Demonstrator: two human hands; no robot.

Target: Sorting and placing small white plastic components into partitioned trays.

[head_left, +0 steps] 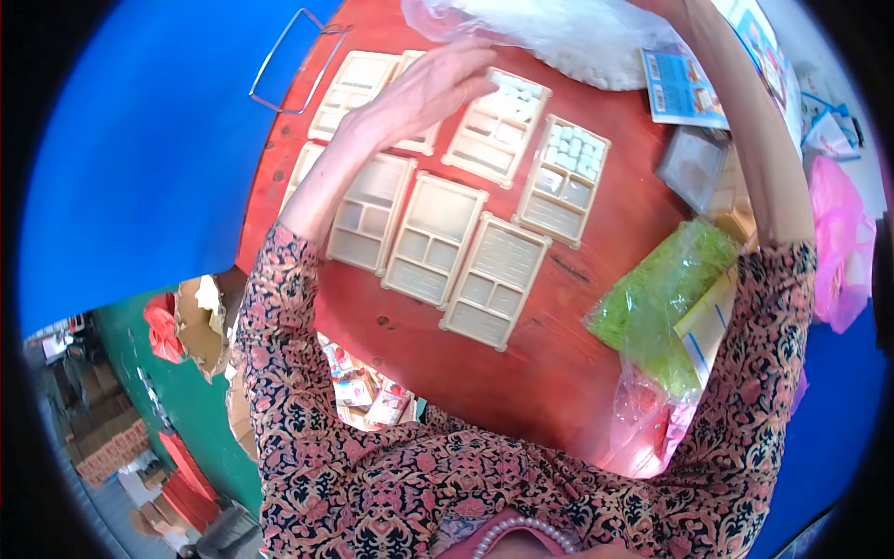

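Observation:
Several cream plastic compartment trays lie in two slanting rows on the red table. My left hand [430,91] is over the far row, fingers stretched out, with nothing visible in it. It partly covers one tray [416,140], and its fingertips come near a tray [480,140] with small white pieces [518,97] in its far compartment. The rightmost tray [551,211] of that row has its far compartment filled with white pieces [575,152]. My right hand [663,6] reaches to the top edge beside a clear bag [568,42] of white pieces; its fingers are cut off from view.
A bent wire frame [296,63] stands at the table's far left edge. Blue printed cards [684,88], a clear plastic box [694,168] and a bag of green strands [661,279] lie at right. Small printed packets [372,391] are by the near edge.

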